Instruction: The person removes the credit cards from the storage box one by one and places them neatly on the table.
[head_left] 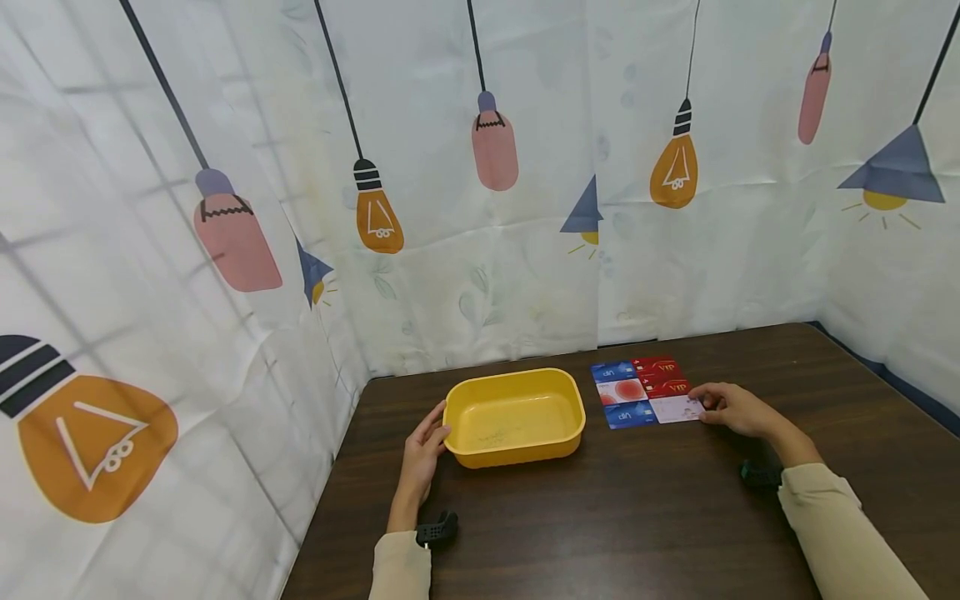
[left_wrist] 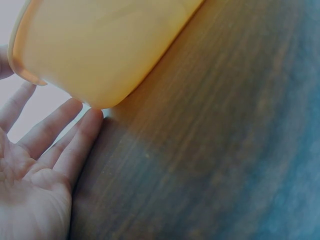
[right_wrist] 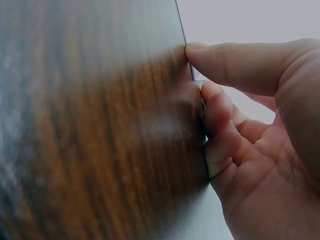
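A yellow plastic basin (head_left: 510, 455) sits on the dark wooden table. At its left end, my left hand (head_left: 422, 454) touches the rim and outer side; the left wrist view shows the fingers of this hand (left_wrist: 37, 170) fairly straight, tips against the wall. Right of the basin, several cards lie flat in two columns: blue cards (head_left: 628, 414), a white card with a red disc (head_left: 621, 392), red VIP cards (head_left: 663, 377) and a pale card (head_left: 673, 409). My right hand (head_left: 738, 408) pinches the pale card's right edge, thumb and curled fingers (right_wrist: 220, 107) low at the table.
The brown table (head_left: 570, 533) ends against a white curtain (head_left: 465, 308) printed with lamps, at the back and left. Dark cameras are strapped to the left wrist (head_left: 438, 530) and right wrist (head_left: 761, 474).
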